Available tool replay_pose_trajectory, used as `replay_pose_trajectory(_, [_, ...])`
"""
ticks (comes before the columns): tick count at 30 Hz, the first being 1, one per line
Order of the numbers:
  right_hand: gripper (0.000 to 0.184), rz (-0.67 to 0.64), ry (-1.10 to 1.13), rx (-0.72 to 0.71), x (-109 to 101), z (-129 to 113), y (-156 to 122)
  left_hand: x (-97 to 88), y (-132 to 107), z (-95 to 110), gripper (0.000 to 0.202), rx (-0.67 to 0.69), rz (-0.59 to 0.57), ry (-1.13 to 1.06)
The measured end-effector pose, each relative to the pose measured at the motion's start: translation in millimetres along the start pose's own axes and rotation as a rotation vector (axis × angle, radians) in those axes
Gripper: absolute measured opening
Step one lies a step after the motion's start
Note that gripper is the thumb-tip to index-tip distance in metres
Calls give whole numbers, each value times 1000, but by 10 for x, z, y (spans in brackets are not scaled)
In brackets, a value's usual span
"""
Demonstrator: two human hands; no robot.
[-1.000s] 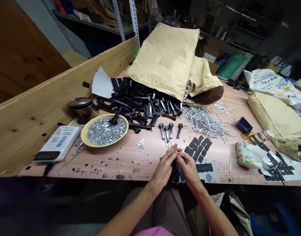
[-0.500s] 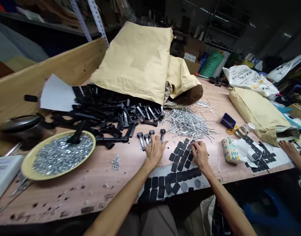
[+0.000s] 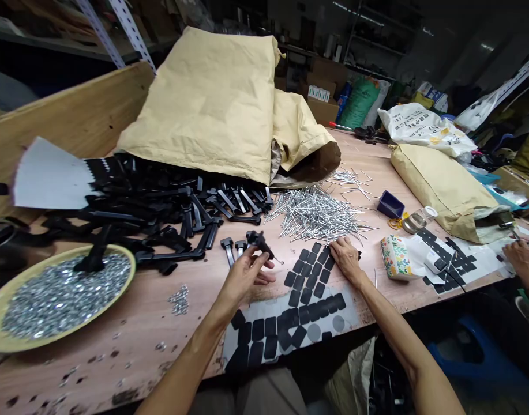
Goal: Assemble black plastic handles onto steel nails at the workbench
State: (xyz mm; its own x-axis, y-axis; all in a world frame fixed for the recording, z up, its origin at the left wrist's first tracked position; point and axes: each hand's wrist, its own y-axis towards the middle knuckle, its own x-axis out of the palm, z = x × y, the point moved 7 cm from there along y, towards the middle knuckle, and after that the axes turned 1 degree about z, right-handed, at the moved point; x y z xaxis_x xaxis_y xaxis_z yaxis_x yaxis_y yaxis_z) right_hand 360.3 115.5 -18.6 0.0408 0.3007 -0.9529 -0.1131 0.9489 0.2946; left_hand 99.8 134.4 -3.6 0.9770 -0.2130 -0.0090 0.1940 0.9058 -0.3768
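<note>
My left hand (image 3: 243,275) is raised over the table, its thumb and fingers closed on a black plastic T-headed part (image 3: 261,242). A small shiny metal tip sticks out at that part's lower end. Two similar T-headed parts (image 3: 233,248) stand just behind the hand. At the front edge of a heap of thin metal pins (image 3: 316,212), my right hand (image 3: 347,260) rests low with its fingers bunched downward; what they hold, if anything, is hidden. Rows of black rounded pads (image 3: 310,271) lie beside it, with more on a pale sheet (image 3: 346,297).
A yellow bowl of small metal pieces (image 3: 65,294) stands at left, before a pile of black parts (image 3: 160,202). Large paper sacks (image 3: 212,104) rise behind. A blue tray (image 3: 390,204), a jar (image 3: 415,220) and a tissue box (image 3: 394,257) stand right. Another person's hand (image 3: 521,253) works far right.
My left hand has lifted a T-headed part off the table and turned it. My right hand has shifted slightly toward the pins, fingers now lower. The view has swung to the right.
</note>
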Motion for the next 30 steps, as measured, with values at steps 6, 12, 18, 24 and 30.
replay_pose_trajectory(6, [23,-18,37,-38,-9,7,8,63,-250,-40,29,-101,-152,-444])
replay_pose_trajectory(12, [28,0,113,-36,-72,-43,4,12,-329,-53,22,-79,-137,-639])
replay_pose_trajectory(18, [27,-53,307,-331,-147,-653,-547,-63,-353,-109,20,-177,-64,-597])
replay_pose_trajectory(24, [27,-55,441,20,-64,-415,-383,-6,-396,-192,19,-138,-38,-465])
replay_pose_trajectory(30, [28,-19,519,125,-18,-259,-316,-43,-503,-48,35,98,-26,-314])
